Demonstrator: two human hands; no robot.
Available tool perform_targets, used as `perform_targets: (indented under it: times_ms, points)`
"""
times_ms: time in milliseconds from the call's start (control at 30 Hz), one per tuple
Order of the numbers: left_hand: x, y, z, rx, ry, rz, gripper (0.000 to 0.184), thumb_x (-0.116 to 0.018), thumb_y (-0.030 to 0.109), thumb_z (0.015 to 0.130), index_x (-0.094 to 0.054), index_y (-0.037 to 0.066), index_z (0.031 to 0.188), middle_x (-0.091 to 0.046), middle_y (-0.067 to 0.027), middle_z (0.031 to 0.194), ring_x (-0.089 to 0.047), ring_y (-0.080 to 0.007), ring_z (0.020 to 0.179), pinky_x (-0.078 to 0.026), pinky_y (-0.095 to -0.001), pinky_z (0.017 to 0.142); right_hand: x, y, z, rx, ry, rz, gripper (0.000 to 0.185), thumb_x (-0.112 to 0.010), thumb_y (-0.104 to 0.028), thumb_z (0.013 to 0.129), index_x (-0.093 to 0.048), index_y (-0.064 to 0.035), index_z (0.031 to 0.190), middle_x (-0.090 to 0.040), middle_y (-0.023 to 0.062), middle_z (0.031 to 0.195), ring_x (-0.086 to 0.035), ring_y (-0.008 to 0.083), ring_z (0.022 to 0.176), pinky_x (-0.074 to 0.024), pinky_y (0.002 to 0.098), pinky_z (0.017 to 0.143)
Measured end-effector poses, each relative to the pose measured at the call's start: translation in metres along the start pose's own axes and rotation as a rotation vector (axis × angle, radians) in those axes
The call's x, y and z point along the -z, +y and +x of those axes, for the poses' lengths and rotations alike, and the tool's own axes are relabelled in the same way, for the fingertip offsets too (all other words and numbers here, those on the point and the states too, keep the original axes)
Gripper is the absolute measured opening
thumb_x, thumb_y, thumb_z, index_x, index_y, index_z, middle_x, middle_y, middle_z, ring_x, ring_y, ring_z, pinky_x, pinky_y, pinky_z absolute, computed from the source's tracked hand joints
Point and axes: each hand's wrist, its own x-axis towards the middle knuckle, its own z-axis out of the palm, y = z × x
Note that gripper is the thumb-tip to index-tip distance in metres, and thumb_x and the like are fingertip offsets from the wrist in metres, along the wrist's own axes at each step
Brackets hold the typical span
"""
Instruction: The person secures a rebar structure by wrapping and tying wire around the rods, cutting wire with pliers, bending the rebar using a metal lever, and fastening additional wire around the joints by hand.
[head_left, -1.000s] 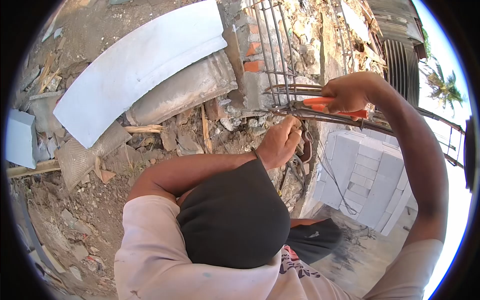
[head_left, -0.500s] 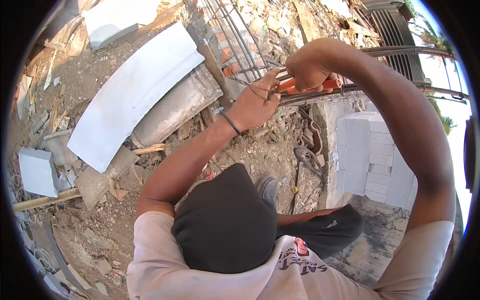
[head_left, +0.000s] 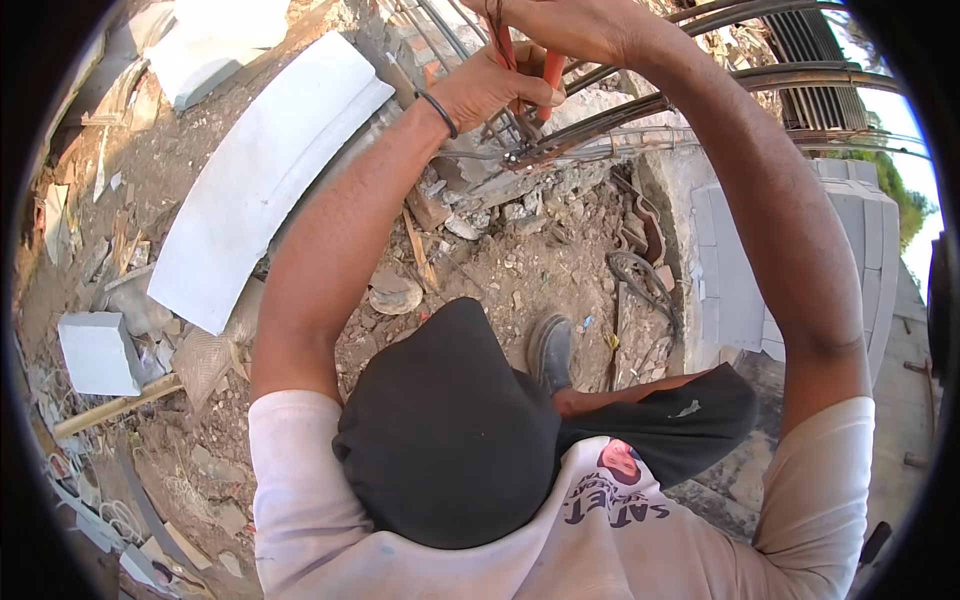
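Observation:
At the top of the head view, my left hand (head_left: 492, 88) is closed on orange-handled pliers (head_left: 553, 72), its thumb lying across one handle. The handles stand apart, and the jaws cannot be made out. Just above, my right hand (head_left: 580, 28) is bent over the handles and partly cut off by the frame edge. Thin dark wire (head_left: 494, 12) shows at its fingertips, which look pinched on it. Below and beside both hands run the long steel bars (head_left: 640, 112) of a rebar cage.
A long white slab (head_left: 265, 185) and a pale block (head_left: 100, 352) lie on rubble to the left. Stacked grey blocks (head_left: 870, 230) stand at the right. Coiled dark material (head_left: 645, 280) lies below the bars. My shoe (head_left: 550, 352) rests on littered ground.
Both hands have moved up in view. The orange handles have turned from lying sideways in my right hand to upright and spread, with my left hand now around them.

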Motion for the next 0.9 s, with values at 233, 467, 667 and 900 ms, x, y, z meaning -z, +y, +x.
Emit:
perform_targets:
  times_ms: [233,467,667,900]
  points:
    - [0.019,-0.007,0.01,0.019,-0.215,0.012,0.009,-0.077,0.013,0.081,-0.072,0.007,0.085,-0.071,-0.0034,0.075,-0.065,-0.0102,0.069,-0.046,-0.0255,0.06,-0.06,0.016,0.019,0.259,0.475,1.08,0.041,-0.062,-0.042,0.099,-0.057,-0.0074,0.078,-0.056,-0.0004,0.068,-0.052,0.0066,0.06,-0.0424,0.0233,0.052]
    - [-0.028,-0.038,0.009,-0.431,0.431,0.854,0.023,-0.072,0.021,0.085,-0.068,0.0,0.091,-0.07,-0.0095,0.081,-0.067,-0.0286,0.087,-0.052,-0.0386,0.079,-0.077,-0.009,0.036,-0.028,1.131,1.001,0.029,-0.064,-0.023,0.094,-0.062,0.0001,0.076,-0.059,0.0013,0.066,-0.053,0.0078,0.062,-0.0431,0.027,0.055]
    - [-0.009,-0.022,0.007,-0.266,0.115,0.564,0.019,-0.06,0.014,0.092,-0.061,0.0,0.104,-0.064,-0.01,0.083,-0.063,-0.0255,0.073,-0.053,-0.0355,0.06,-0.074,-0.008,0.028,-0.008,1.117,0.688,0.031,-0.069,-0.026,0.091,-0.068,0.0049,0.094,-0.064,0.0066,0.076,-0.058,0.0132,0.069,-0.0487,0.0287,0.065]
    - [0.023,0.002,-0.003,0.121,-0.128,0.146,0.048,-0.067,0.004,0.088,-0.053,0.003,0.133,-0.064,-0.0108,0.116,-0.066,-0.0201,0.092,-0.059,-0.0333,0.073,-0.054,0.04,0.046,0.165,0.444,1.188,0.039,-0.07,-0.03,0.093,-0.067,0.0064,0.105,-0.068,0.0135,0.092,-0.065,0.0224,0.08,-0.0543,0.0339,0.072]
